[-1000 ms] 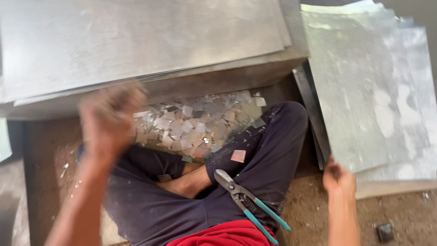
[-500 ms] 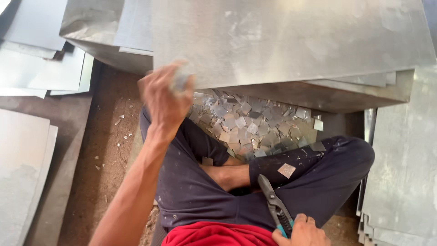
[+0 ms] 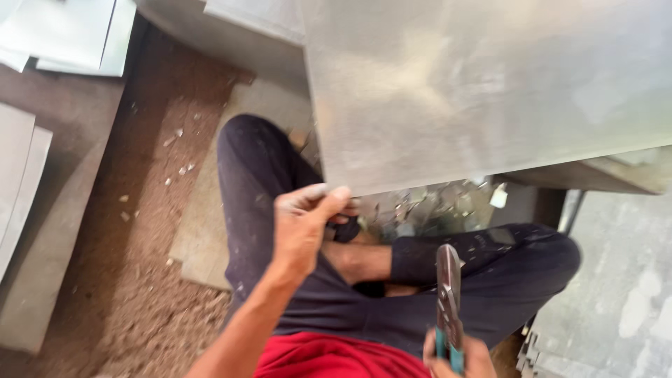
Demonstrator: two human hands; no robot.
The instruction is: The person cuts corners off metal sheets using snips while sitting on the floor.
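1. Large galvanised steel sheet point(image 3: 490, 84): fills the upper right of the view, tilted over my lap. Its near edge is straight and whole along the length I can see; I judge that no cut has been started in this sheet.
2. My crossed legs in dark trousers point(image 3: 280, 210): I sit on the ground with the sheet's near corner above my left knee.
3. Stacked metal sheets point(image 3: 21, 182): lie flat at the far left, well apart from my hands. More sheets point(image 3: 616, 301) lie at the lower right, beside my right knee.
4. Dirt floor point(image 3: 126, 266): brown and sprinkled with small bright chips.
5. My left hand point(image 3: 304, 227): fingers and thumb pinched closed on the sheet's lower left corner, holding it up.
6. Tin snips point(image 3: 448, 301): dark blades, teal handles, pointing up toward the sheet's edge but not touching it. The blades look closed, though the picture is blurred.
7. My right hand point(image 3: 458, 357): wrapped around the snips' handles at the bottom edge of the view, only partly in frame.
8. Pile of small cut metal squares point(image 3: 427, 206): lies under the sheet's edge between my knees. I take these as finished pieces; the sheet in hand is what remains to be cut.
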